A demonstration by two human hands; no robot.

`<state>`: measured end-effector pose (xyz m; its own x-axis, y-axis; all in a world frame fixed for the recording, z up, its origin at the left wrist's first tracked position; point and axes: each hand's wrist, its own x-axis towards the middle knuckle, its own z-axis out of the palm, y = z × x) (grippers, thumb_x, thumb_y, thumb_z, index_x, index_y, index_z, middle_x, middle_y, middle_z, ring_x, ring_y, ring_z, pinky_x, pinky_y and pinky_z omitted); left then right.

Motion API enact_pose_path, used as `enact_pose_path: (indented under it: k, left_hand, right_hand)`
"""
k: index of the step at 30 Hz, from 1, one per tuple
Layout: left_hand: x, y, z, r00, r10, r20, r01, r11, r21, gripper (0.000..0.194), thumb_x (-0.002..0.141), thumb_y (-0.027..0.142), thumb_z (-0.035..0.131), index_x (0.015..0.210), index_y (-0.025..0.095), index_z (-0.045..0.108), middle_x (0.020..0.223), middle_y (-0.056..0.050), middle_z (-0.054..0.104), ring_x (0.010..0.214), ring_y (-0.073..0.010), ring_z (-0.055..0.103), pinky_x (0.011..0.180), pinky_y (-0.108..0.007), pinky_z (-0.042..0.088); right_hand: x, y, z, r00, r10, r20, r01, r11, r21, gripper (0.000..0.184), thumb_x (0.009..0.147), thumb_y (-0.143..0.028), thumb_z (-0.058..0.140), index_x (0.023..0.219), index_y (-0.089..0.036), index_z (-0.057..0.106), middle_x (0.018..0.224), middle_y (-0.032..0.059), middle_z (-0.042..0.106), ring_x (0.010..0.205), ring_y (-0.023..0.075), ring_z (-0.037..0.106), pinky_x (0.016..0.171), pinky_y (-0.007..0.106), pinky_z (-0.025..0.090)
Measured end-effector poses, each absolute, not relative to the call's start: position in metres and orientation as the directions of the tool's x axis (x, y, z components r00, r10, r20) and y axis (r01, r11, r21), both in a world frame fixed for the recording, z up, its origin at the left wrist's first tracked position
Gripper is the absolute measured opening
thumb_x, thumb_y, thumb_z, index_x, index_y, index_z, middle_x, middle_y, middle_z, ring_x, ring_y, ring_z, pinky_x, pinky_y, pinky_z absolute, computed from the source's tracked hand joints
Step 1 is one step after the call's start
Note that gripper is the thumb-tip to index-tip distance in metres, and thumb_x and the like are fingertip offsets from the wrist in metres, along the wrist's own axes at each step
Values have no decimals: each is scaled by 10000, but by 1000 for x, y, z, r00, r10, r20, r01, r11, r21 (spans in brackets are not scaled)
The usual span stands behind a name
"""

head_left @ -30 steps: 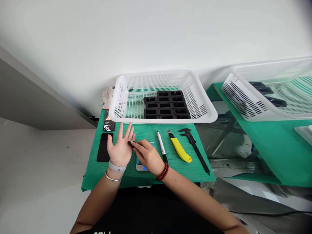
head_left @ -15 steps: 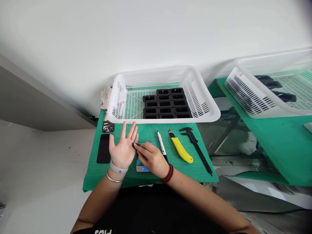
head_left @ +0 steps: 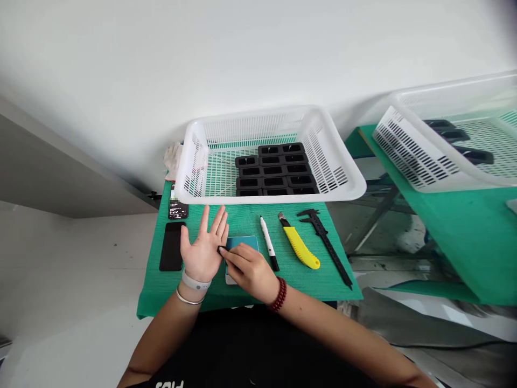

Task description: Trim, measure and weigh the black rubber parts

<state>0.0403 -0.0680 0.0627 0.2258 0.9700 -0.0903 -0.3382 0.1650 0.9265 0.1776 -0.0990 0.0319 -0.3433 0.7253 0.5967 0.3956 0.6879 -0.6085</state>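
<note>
My left hand (head_left: 202, 248) is open, palm up and fingers spread, over the left part of the green cloth. Close against its edge, my right hand (head_left: 251, 269) pinches a small black piece (head_left: 222, 250) between thumb and fingers; its kind is too small to make out. Partly hidden under my right hand lies a small scale-like device (head_left: 242, 242) with a teal top. To the right lie a white marker pen (head_left: 267, 237) with a black end, a yellow utility knife (head_left: 301, 247) and a black caliper (head_left: 325, 242).
A white plastic basket (head_left: 270, 199) at the back holds several black rectangular frames (head_left: 273, 170). Two phones, one dark (head_left: 172, 247) and one lit (head_left: 177, 209), lie at left near a white glove (head_left: 173, 158). Another basket (head_left: 436, 172) stands on the right table (head_left: 480, 231).
My right hand has lowered slightly, with the small black piece moving down along the left palm's edge. The left hand stays open and nearly still.
</note>
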Motion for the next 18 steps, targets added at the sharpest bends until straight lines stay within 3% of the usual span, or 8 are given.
enact_pose_path:
  k: [5, 8, 12, 15, 18]
  left_hand:
    - [38, -71, 65, 231, 967, -104, -307, 174, 936, 759, 849, 686, -115, 1532, 376, 1, 1581, 10, 312, 1467, -191, 285, 1178, -477, 307]
    - [38, -72, 68, 256, 964, -77, -349, 166, 922, 744, 864, 698, -66, 1528, 391, 70, 1564, 5, 348, 1461, -212, 301, 1163, -510, 319]
    - [36, -73, 67, 272, 960, -69, -422, 184, 888, 737, 865, 716, -24, 1512, 409, 151, 1548, 16, 377, 1464, -212, 294, 1177, -513, 294]
    - [33, -74, 67, 265, 959, -99, -516, 228, 826, 720, 868, 721, 5, 1511, 423, 133, 1556, 34, 361, 1471, -198, 276, 1201, -487, 245]
    - [30, -75, 71, 256, 959, -119, -637, 260, 726, 699, 875, 725, 72, 1501, 433, 181, 1565, 36, 344, 1467, -237, 285, 1192, -508, 237]
  right_hand:
    - [185, -99, 33, -295, 709, 641, 410, 700, -585, 414, 885, -89, 518, 1284, -196, 541, 894, 74, 663, 764, 171, 573, 698, 333, 549]
    - [186, -98, 36, -289, 694, 660, 450, 707, -546, 429, 882, -80, 512, 1303, -163, 522, 886, 87, 655, 774, 181, 575, 705, 343, 547]
    - [187, -105, 34, -415, 621, 665, 382, 782, -493, 480, 877, -83, 522, 1352, -130, 465, 878, 88, 664, 769, 180, 585, 688, 322, 554]
    - [196, -107, 30, -486, 580, 654, 345, 815, -466, 462, 877, -97, 537, 1334, -138, 481, 858, 77, 663, 748, 175, 575, 664, 315, 549]
    - [208, -98, 25, -402, 666, 628, 426, 743, -515, 417, 886, -99, 526, 1296, -172, 529, 862, 74, 651, 755, 176, 573, 672, 328, 547]
